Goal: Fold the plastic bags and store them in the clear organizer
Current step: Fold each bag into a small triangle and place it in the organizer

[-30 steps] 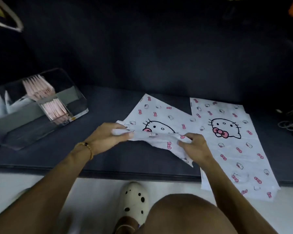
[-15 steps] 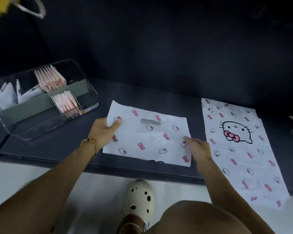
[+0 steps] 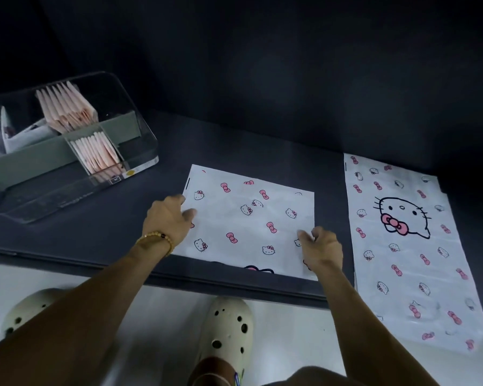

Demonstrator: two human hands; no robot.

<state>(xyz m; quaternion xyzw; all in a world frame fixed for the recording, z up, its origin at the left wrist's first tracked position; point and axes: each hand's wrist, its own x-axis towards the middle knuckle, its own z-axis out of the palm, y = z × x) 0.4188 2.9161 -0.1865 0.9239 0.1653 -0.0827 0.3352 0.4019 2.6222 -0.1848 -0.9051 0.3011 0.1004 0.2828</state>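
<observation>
Her left hand, a bead bracelet at the wrist, rests on the left edge of the folded bag, fingers loosely bent and gripping nothing. The right hand lies relaxed on the bag's right side near its front corner. That bag sits flat at the front edge of the dark cushion. Just beside it to the right, apart from it, a second bag lies unfolded, overhanging the front edge. At the cushion's left end stands the clear organizer, folded bags upright in its compartments.
</observation>
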